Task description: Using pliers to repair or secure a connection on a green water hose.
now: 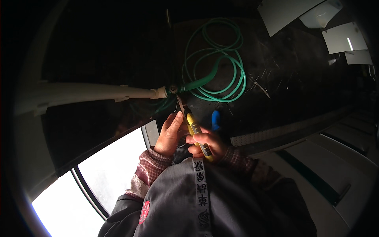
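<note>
My right hand (209,144) is wrapped around the yellow-and-black handles of a pair of pliers (199,136). The metal jaws point up and left, close to a dark round fitting (173,89). That fitting sits between the capped end of a long white pipe (130,91) and a green hose (203,80). My left hand (169,136) is just left of the pliers, with its thumb and fingers drawn together. A thin bent metal piece (176,106) shows above its fingertips, beside the jaws. What the left fingers pinch is hidden.
The green hose lies in loose coils on a dark, scratched surface, with thin scraps (260,87) to its right. A blue rounded object (215,120) is beyond my right hand. White panels (345,38) stand at the upper right. A bright window (112,173) is at the lower left.
</note>
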Motion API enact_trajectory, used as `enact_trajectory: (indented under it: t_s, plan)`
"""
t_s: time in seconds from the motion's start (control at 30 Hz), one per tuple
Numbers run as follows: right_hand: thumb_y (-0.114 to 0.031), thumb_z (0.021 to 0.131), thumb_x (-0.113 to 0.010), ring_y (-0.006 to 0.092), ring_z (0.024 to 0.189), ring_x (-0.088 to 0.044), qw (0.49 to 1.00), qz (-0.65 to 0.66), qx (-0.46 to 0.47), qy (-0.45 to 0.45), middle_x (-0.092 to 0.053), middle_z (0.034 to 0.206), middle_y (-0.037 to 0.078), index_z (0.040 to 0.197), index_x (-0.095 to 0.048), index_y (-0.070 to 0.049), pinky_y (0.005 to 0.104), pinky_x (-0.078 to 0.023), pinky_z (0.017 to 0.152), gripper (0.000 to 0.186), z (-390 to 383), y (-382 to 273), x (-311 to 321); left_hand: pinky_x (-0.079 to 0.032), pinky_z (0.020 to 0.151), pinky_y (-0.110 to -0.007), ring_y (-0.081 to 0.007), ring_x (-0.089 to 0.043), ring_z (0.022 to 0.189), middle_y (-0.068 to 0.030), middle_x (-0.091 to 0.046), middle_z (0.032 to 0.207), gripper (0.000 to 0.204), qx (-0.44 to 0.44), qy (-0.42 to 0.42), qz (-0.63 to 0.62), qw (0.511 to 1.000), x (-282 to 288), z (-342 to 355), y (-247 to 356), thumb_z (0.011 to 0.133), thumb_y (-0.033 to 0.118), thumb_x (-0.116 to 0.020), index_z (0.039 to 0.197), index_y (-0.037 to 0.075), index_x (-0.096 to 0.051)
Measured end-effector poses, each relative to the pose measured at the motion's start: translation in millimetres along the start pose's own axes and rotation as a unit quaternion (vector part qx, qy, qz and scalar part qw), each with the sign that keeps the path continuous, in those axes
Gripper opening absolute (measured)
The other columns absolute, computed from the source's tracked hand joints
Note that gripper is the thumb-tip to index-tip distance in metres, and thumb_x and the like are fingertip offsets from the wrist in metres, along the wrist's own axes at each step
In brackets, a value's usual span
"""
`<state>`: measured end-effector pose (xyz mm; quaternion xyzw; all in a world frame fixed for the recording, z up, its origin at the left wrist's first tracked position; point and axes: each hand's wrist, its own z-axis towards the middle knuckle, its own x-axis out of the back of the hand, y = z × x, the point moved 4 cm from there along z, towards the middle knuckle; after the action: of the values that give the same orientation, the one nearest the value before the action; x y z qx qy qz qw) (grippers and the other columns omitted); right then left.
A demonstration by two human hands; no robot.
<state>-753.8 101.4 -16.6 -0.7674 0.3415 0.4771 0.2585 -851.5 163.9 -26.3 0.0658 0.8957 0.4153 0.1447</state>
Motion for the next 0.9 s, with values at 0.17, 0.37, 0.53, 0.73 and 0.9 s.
enact_trajectory:
  t_s: [0.17, 0.37, 0.53, 0.73, 0.9]
  plan:
    - [-0.024, 0.077, -0.054, 0.0038, 0.048, -0.032, 0.986, 0.139, 0.004, -0.086, -0.039, 0.076, -0.002, 0.1, -0.036, -0.013, 0.0186, -0.027, 0.04, 0.031, 3.9, 14.2, 7.3, -0.048, 0.074, -0.033, -0.0228, -0.057, 0.087, -0.0186, -0.056, 0.096, 0.041, 0.114, -0.162, -0.234, 0.952, -22.7, 8.8, 2.7, 0.086, 0.033, -0.045, 0.106, -0.002, -0.044]
    - [-0.031, 0.077, -0.052, 0.0071, 0.058, -0.038, 0.989, 0.114, 0.013, -0.089, -0.04, 0.084, 0.002, 0.102, -0.036, -0.006, 0.0196, -0.036, 0.048, 0.039, 2.8, 7.8, 10.6, -0.049, 0.072, -0.037, -0.0259, -0.058, 0.084, -0.0165, -0.059, 0.086, 0.033, 0.103, -0.183, -0.214, 0.954, -11.5, 20.6, -13.1, 0.083, 0.033, -0.05, 0.088, 0.001, -0.053]
    - [-0.014, 0.069, -0.053, 0.0128, 0.066, -0.051, 0.973, -0.195, -0.06, 0.11, -0.05, 0.077, 0.007, 0.091, -0.044, -0.001, 0.0245, -0.043, 0.056, 0.027, -1.8, -3.3, 9.9, -0.049, 0.071, -0.039, -0.0264, -0.058, 0.084, -0.0127, -0.059, 0.079, 0.032, 0.084, -0.176, -0.24, 0.951, -8.9, 26.5, -19.5, 0.081, 0.033, -0.053, 0.081, 0.001, -0.055]
    - [-0.006, 0.066, -0.049, 0.0142, 0.069, -0.051, 0.976, -0.161, -0.066, 0.133, -0.047, 0.081, 0.008, 0.106, -0.04, -0.003, 0.0262, -0.044, 0.061, 0.041, 0.8, 0.0, 20.3, -0.047, 0.075, -0.04, -0.0269, -0.058, 0.084, -0.0154, -0.059, 0.081, 0.034, 0.067, -0.187, -0.266, 0.943, -11.0, 29.8, -22.9, 0.082, 0.032, -0.051, 0.085, -0.002, -0.054]
    - [-0.01, 0.064, -0.052, 0.0137, 0.063, -0.052, 0.978, -0.155, -0.04, 0.137, -0.05, 0.076, 0.006, 0.09, -0.045, -0.003, 0.0256, -0.044, 0.06, 0.027, 0.3, -5.4, 10.0, -0.046, 0.078, -0.045, -0.0286, -0.054, 0.093, -0.0096, -0.056, 0.093, 0.029, 0.126, -0.221, -0.366, 0.895, -17.7, 32.8, -32.8, 0.083, 0.028, -0.05, 0.096, 0.003, -0.049]
